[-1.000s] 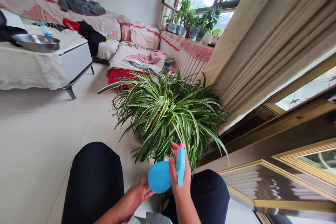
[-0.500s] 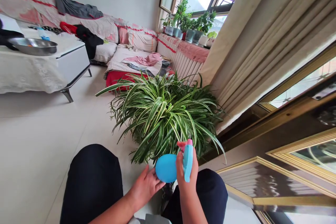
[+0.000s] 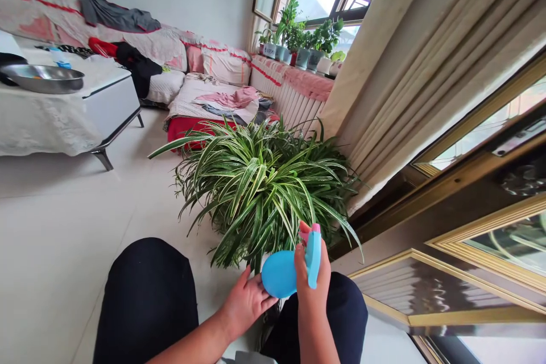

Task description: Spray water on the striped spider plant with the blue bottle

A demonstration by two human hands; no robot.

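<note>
**Blue Spray Bottle Held Beside a Striped Plant**

Smooth and rounded, with a pink nozzle, the bottle is held at the near side of the plant, whose long, narrow leaves arch outward. The person's right hand curls around the bottle's neck; the left hand, fingers loosely spread, touches its rounded body. Drooping leaves crowd close in front. Beyond the plant, potted greenery lines the window; left of it, a shiny metal bowl rests on a cloth-draped surface; right, a pleated curtain hangs.
</note>
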